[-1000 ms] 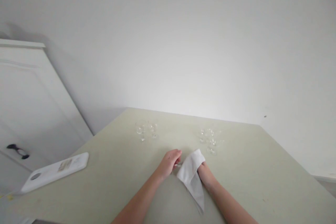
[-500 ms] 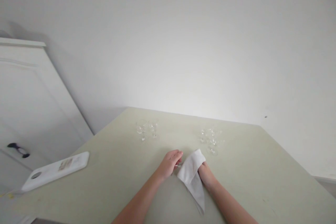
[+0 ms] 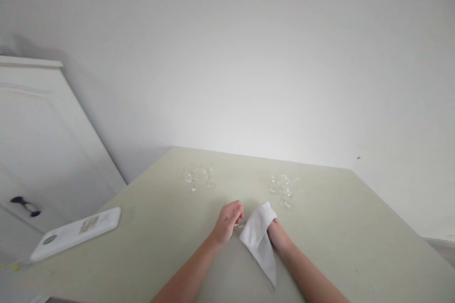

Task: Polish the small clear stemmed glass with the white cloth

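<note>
My left hand [image 3: 226,222] is closed, its fingers bent round one end of a small stemmed glass [image 3: 241,225]. Only a short clear piece of that glass shows between my hands; a white cloth [image 3: 256,228] covers the rest. My right hand [image 3: 277,234] is tucked into the cloth and grips it, with its fingers hidden. One corner of the cloth hangs down toward me. Beyond my left hand stand two clear stemmed glasses [image 3: 191,173]. Several more clear glasses [image 3: 286,193] stand close together beyond my right hand, their outlines faint.
A pale green table [image 3: 341,227] reaches back to a plain white wall [image 3: 249,57]. On its left edge lies a white power strip-like slab [image 3: 76,232] with a dark round spot and a label. A white cabinet [image 3: 46,128] with a dark handle stands left of the table.
My left hand has shifted slightly left, away from the cloth, so a little more of the glass shows. My right hand and the cloth have barely moved.
</note>
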Demonstrator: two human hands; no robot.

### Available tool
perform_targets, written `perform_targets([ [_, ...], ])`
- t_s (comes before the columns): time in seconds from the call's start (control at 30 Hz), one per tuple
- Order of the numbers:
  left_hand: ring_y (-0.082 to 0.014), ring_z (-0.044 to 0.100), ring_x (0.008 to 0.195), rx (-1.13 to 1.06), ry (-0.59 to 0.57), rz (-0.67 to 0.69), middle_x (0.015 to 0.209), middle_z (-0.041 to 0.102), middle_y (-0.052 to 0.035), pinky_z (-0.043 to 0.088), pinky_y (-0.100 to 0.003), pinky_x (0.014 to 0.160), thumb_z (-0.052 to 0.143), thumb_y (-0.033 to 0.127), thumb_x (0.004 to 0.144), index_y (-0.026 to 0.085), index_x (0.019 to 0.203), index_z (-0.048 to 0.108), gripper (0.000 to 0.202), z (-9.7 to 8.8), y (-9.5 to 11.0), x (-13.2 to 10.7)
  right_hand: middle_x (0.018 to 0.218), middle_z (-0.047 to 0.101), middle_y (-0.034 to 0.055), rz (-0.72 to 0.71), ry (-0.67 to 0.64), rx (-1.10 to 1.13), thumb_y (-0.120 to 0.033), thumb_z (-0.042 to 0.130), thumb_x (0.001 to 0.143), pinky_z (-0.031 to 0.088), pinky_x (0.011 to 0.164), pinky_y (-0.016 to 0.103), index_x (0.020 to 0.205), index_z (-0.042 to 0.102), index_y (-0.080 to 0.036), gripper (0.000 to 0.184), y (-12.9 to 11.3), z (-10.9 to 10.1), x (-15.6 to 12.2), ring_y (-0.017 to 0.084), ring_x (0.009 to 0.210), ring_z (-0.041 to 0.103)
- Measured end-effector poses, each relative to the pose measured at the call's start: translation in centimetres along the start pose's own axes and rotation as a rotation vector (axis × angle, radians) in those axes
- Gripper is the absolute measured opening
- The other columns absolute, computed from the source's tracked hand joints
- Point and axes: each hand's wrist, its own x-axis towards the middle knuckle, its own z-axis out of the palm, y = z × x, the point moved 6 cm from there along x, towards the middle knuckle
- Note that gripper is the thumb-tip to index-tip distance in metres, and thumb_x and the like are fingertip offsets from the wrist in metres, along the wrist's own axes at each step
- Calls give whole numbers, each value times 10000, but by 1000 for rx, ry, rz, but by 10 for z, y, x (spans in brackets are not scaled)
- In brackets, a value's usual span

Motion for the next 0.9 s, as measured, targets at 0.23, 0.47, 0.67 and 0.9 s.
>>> perform_targets([
  [0.23, -79, 244, 387, -141, 220, -41, 424, 275, 50, 182, -242, 401, 426, 726, 822, 217, 466, 296, 635, -12, -9, 9, 998, 731, 63, -62, -74, -13, -448, 686, 761, 506, 910, 412, 983, 684, -217, 320, -14, 11, -8, 289, 991, 661],
  [0.47, -71, 240, 358, -291, 202, -92, 444, 304, 64, 180, -221, 357, 411, 781, 782, 217, 531, 353, 621, -16, -18, 16, 987, 731, 77, -139, -42, -28, -409, 709, 735, 503, 917, 422, 964, 687, -189, 318, -26, 17, -13, 302, 967, 658],
  [0.67, -67, 293, 374, -86, 166, 23, 429, 319, 43, 199, -238, 400, 464, 736, 806, 201, 443, 349, 657, -10, -12, 12, 984, 730, 96, -76, -27, 14, -431, 660, 784, 528, 874, 442, 1007, 687, -187, 331, -24, 11, -11, 315, 1001, 660],
  [0.9, -56, 158, 368, -390, 153, -218, 471, 276, 68, 123, -218, 355, 420, 803, 757, 217, 503, 257, 659, -12, -25, 22, 922, 727, 38, -337, -126, -166, -410, 700, 764, 518, 882, 379, 922, 686, -213, 253, -41, 21, -16, 259, 884, 656],
])
